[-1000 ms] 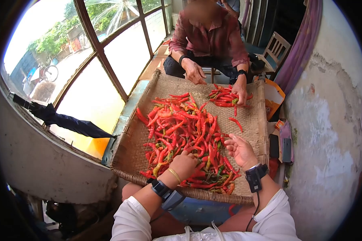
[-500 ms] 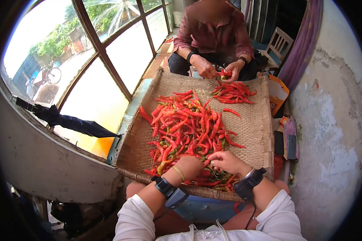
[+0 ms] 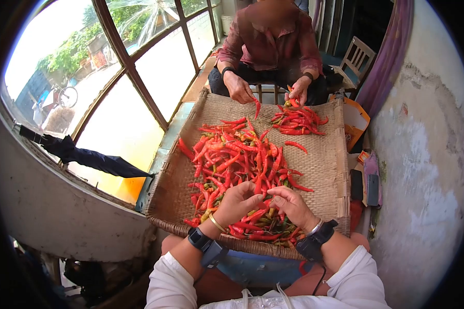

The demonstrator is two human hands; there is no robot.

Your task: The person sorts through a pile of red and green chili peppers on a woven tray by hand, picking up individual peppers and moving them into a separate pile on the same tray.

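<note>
My left hand (image 3: 237, 204) is over the near half of a heap of red chili peppers (image 3: 237, 159), its fingers curled and pinched around a red chili pepper (image 3: 263, 204). Facing it, my right hand (image 3: 294, 207) has its thumb and fingers drawn together close to the same pepper. Whatever lies between the right fingertips is too small to make out. The heap rests in a shallow woven tray (image 3: 322, 170), with some yellowish and green peppers and stems mixed in near my wrists.
Across the tray sits a person in a dark red shirt (image 3: 276, 44), holding peppers in both hands. A smaller chili pile (image 3: 299, 121) lies before them. A folded umbrella (image 3: 98, 157) leans by the windows at left. A phone (image 3: 373, 189) is beside the right wall.
My left hand has turned and lifted slightly, its fingers now reaching toward my right hand. The other person's hands have moved apart, one now holding a pepper over the tray's far edge.
</note>
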